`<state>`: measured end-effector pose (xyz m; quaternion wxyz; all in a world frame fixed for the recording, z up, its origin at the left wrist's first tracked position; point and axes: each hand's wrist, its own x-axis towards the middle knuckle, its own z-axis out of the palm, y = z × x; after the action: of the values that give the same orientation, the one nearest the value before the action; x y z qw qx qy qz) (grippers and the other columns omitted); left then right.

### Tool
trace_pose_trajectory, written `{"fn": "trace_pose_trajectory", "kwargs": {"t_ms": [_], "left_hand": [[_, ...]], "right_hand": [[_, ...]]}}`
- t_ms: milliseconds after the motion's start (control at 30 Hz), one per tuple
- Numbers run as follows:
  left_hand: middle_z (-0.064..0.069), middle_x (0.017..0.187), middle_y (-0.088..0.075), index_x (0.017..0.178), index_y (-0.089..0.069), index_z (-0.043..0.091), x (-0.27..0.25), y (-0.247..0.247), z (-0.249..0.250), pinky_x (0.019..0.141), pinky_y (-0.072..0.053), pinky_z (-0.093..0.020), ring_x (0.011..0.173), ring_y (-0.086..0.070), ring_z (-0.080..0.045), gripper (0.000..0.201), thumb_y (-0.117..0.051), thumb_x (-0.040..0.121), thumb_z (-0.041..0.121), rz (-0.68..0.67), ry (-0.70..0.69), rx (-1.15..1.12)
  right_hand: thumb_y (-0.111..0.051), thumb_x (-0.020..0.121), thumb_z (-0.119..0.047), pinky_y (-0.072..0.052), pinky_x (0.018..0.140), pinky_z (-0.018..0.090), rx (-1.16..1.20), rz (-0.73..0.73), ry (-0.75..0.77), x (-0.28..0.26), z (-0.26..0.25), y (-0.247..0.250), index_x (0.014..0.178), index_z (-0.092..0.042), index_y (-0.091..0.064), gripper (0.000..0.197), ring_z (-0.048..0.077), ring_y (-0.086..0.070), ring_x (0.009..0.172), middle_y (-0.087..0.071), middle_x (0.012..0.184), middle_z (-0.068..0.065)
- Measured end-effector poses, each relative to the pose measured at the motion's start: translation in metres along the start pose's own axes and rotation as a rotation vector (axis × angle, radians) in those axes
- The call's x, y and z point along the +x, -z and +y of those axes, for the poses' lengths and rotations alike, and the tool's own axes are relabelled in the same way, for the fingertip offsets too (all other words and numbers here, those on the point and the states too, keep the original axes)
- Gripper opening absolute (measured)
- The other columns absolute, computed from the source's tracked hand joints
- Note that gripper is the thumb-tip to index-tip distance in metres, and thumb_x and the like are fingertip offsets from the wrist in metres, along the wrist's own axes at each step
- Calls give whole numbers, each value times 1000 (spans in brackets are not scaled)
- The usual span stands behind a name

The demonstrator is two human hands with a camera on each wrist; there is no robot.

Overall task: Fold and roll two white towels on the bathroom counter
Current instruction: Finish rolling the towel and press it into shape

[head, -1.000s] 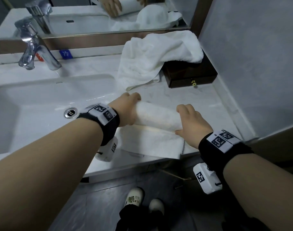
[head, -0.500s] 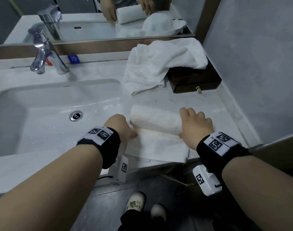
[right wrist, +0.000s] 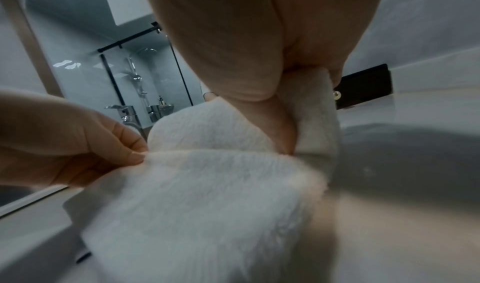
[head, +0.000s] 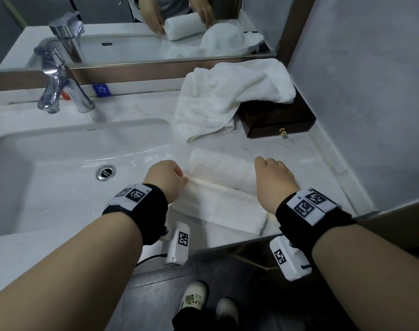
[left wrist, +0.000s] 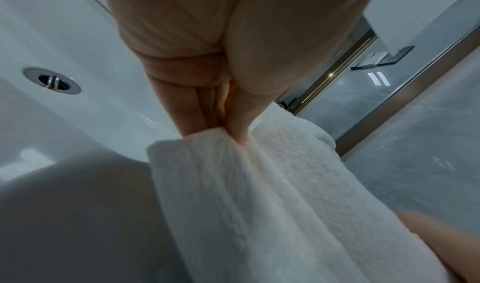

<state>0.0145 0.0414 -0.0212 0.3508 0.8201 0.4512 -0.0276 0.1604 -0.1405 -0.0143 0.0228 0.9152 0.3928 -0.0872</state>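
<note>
At the left, beside the sink (head: 60, 149), the left hand (head: 164, 179) is seen pinching the left edge of the half-rolled towel (head: 221, 172) between thumb and fingertips (left wrist: 237, 127). The towel lies on the counter (head: 306, 163), its flat tail toward the near edge. It is judged soft, light and limp, so both ends should be held. At the right, the right hand (head: 274, 181) is curled over the roll's end. The second towel (head: 230, 96) is draped over the dark box (head: 287, 120).

no legible words or numbers. black-and-white square code markers sit on both wristbands (head: 307, 204) and on the white wrist units (head: 177, 244); a small mark on the sink (head: 91, 130) rim is unreadable.
</note>
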Motion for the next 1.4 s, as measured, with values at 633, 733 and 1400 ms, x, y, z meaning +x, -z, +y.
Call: {"fn": "trace_pose_trajectory", "kwargs": {"t_ms": [633,733,1400], "left_hand": [[-3,64,-74,93,-61,13,20,4,10,66,-56,-32,64,-68,-18,24,-71,73,6,-134,30,-187],[-6,61,-73,91,-60,6,23,2,11,75,-62,-44,65,-74,-26,19,-67,75,-1,-176,40,-281],[-21,63,-62,87,-51,4,40,-3,21,33,-46,-23,36,-63,-24,20,-38,92,-10,-159,213,-493]], "right_hand": [[-38,77,3,-41,87,35,56,-77,-73,9,0,3,94,-16,-27,28,24,-40,97,-45,111,9],[-44,75,-5,-37,90,36,39,-52,-104,8,0,-3,94,-20,-25,30,24,-38,100,-42,113,4],[-52,76,-69,5,112,61,-14,16,-143,5,-2,-28,133,-26,-23,77,32,5,143,-9,152,1]]}}
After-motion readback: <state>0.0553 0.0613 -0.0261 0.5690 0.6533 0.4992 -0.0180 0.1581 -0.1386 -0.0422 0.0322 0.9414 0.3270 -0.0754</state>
